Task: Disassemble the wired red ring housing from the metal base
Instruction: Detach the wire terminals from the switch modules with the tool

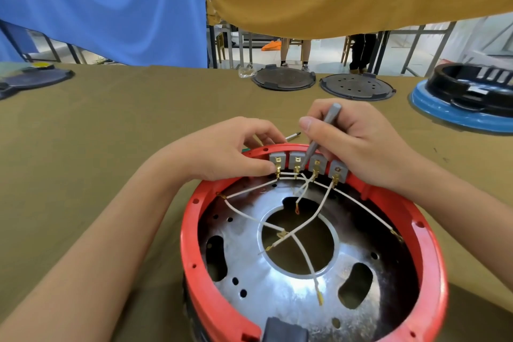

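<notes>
The red ring housing (427, 244) lies in front of me, surrounding the shiny metal base (280, 289) with its large central hole. White wires (319, 211) run from several grey terminal blocks (337, 171) on the ring's far rim across the base. My left hand (236, 147) grips the far rim, its thumb pressing at the leftmost brass terminal. My right hand (349, 141) holds a grey pointed tool (322, 133) like a pen, with the tip down between the second and third blocks.
A screwdriver tip (293, 135) pokes out behind my left hand. Two dark round lids (283, 81) (358, 87) lie at the table's far edge, and a black part on a blue ring (469, 97) sits at far right. Another dark lid (30, 79) is far left.
</notes>
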`<action>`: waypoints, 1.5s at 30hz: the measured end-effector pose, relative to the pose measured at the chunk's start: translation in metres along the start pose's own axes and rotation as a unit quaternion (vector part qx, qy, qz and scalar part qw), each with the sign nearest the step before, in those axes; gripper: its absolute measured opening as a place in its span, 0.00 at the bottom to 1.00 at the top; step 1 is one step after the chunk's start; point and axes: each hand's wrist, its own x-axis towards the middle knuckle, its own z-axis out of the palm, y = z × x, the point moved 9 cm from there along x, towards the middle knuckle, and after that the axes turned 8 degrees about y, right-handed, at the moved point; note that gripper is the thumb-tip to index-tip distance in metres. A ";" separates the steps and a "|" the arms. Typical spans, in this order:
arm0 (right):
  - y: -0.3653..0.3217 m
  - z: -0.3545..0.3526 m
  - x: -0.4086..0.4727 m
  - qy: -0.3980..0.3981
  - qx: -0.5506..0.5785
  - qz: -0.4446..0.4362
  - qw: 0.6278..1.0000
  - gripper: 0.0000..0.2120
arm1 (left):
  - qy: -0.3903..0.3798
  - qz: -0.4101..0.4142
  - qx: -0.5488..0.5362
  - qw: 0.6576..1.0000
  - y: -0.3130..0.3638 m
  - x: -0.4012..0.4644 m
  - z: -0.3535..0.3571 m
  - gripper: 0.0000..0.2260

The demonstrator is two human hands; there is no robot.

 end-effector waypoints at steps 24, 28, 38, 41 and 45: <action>0.000 0.005 0.000 -0.035 0.024 -0.001 0.999 0.11 | 0.001 -0.018 0.060 0.998 -0.007 0.000 -0.003 0.11; -0.001 0.002 0.000 -0.018 0.035 -0.002 0.999 0.11 | 0.004 -0.018 0.071 0.997 -0.008 0.001 -0.002 0.11; -0.004 0.005 -0.001 -0.033 0.024 -0.019 0.999 0.10 | 0.017 -0.014 0.067 0.998 -0.008 0.002 -0.003 0.11; -0.003 0.004 0.000 -0.032 0.029 -0.016 0.999 0.11 | 0.013 -0.015 0.063 0.998 -0.009 0.002 -0.003 0.11; -0.001 0.004 0.000 -0.031 0.040 -0.004 0.999 0.11 | 0.001 -0.018 0.060 0.998 -0.008 0.001 -0.002 0.11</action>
